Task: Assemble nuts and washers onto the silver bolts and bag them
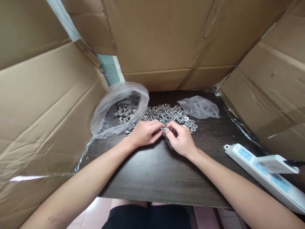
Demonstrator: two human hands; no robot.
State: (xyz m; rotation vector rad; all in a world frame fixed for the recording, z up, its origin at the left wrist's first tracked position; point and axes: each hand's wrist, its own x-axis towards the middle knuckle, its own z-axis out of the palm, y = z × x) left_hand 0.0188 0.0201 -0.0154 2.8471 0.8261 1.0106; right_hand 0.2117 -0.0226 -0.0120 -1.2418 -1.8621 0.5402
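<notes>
At the near edge of a heap of loose bolts and washers (164, 111), my two hands meet fingertip to fingertip. Thumb and fingers of my left hand (147, 132) pinch the left end of a small metal bolt (164, 128). My right hand (180, 137) closes on the bolt's other end, its thumb and forefinger pressed together. Fingertips cover much of the bolt, so any washer or nut on it is hard to make out. Behind my left hand lies an open clear plastic bag (98, 119) with several bolts inside.
A smaller plastic bag (199, 107) with some metal pieces lies at the back right of the dark table (154, 171). A white power strip (262, 178) with a plugged-in adapter runs along the right. Cardboard walls (166, 38) rise at the back and both sides.
</notes>
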